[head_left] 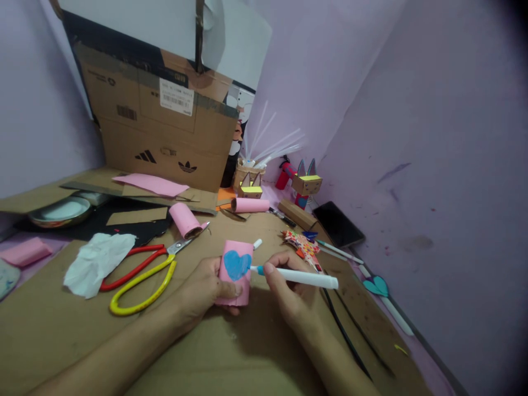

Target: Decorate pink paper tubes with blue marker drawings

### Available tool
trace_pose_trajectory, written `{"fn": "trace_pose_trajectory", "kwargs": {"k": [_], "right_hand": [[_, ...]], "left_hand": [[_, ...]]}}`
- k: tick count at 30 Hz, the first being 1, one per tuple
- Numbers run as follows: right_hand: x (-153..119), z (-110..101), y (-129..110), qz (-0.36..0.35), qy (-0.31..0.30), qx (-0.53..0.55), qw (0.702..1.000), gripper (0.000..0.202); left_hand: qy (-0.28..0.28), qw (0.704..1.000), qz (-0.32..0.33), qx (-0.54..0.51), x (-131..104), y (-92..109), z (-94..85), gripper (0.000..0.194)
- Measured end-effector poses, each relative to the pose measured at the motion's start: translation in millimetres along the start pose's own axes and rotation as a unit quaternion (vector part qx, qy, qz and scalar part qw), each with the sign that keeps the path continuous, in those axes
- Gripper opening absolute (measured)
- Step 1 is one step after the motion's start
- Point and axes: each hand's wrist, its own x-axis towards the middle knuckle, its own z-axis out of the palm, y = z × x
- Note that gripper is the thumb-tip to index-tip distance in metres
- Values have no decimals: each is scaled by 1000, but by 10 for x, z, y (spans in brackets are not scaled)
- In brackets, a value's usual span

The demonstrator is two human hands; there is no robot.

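Note:
My left hand (208,286) is closed around a pink cardboard tube (243,294), thumb across its lower front. On the tube's face is a filled-in blue heart (236,265). Between the fingers of my right hand (295,289) is a white marker (307,277) with a blue collar. Its tip meets, or nearly meets, the heart's right edge. Just behind the tube lies a small white cap (257,243). Left of my left hand are scissors (142,275) with one red and one yellow handle, blades pointing away.
Cardboard (61,341) covers the table. A crumpled white tissue (99,264), pink tubes (184,220) and a large cardboard box (160,126) lie left and behind. Cat-eared cardboard figures (307,184) stand at the back. A dark tablet (338,224) and black strips (346,335) are on the right.

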Motion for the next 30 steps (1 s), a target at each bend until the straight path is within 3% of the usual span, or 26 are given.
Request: {"fn": "trace_pose_trajectory", "kwargs": {"k": [12,30], "right_hand": [[16,-7,-27,-44,-39,-49,997,13],[-31,25,-74,-15,-62,-28,998,17]], "left_hand": [[5,1000,-6,-1,8,-9,-10,23],[9,1000,-8,-7,12,-15,-25,26]]}}
